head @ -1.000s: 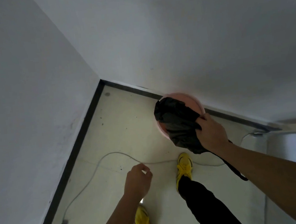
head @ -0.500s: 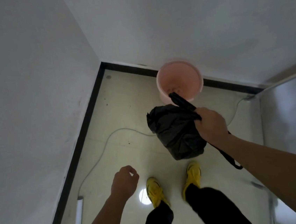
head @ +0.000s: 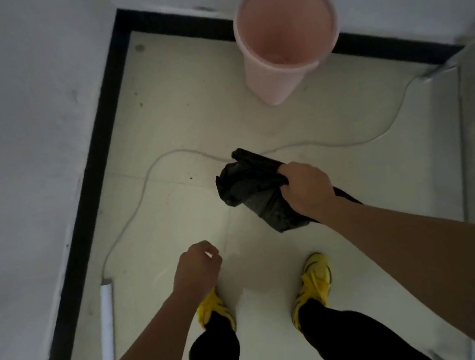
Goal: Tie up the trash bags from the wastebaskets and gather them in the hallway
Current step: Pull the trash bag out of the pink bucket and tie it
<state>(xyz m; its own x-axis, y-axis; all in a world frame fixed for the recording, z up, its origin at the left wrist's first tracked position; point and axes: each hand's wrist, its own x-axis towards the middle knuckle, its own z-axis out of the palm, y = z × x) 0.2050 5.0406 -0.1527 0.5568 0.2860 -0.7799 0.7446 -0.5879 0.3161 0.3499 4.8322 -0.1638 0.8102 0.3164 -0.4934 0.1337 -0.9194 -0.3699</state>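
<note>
A black trash bag hangs in the air above the floor, and my right hand grips its gathered neck. A loose strip of the bag trails behind my right wrist. The pink wastebasket stands unlined against the far wall, well beyond the bag. My left hand hovers lower left with fingers loosely curled and nothing in it, a short way from the bag.
White walls with a black skirting close in the left and far sides. A thin white cable loops over the pale floor to the right corner. A white tube lies along the left skirting. My yellow shoes stand below.
My right hand has lifted the bag out of the pink wastebasket and drawn it back toward me. The view has tilted down and backed away from the basket. My left hand stays free.
</note>
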